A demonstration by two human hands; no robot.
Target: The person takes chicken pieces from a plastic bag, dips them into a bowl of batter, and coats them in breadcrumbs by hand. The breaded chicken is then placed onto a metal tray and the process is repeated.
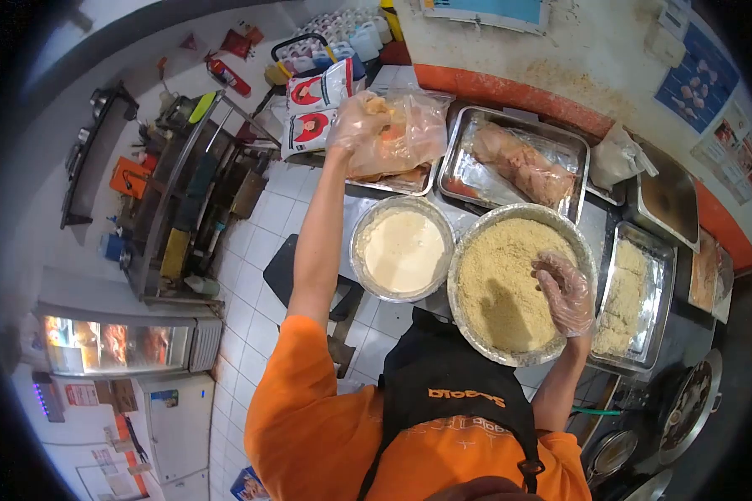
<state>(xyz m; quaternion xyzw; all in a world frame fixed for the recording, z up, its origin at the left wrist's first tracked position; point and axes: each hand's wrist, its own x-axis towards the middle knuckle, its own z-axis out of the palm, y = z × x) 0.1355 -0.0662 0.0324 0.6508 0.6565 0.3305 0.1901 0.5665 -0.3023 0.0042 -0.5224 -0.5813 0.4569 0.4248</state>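
Observation:
My left hand (356, 122), in a clear plastic glove, is at the far left tray with its fingers closed on a clear plastic bag (418, 125). Pieces of raw meat (401, 179) show in the tray under the bag. Over a large metal bowl of pale yellow crumbs (501, 259) is my right hand (566, 294), also gloved. Its fingers are loosely curled and apart, and I see nothing held in them. A bowl of creamy white batter (403, 249) stands to the left of the crumbs.
Behind the bowls, a metal tray (582, 150) holds bagged raw meat. Crumb-coated pieces (622, 296) lie in a tray at the right. Printed white-and-red bags (317, 113) stand by my left hand. Pans (691, 405) sit at the lower right.

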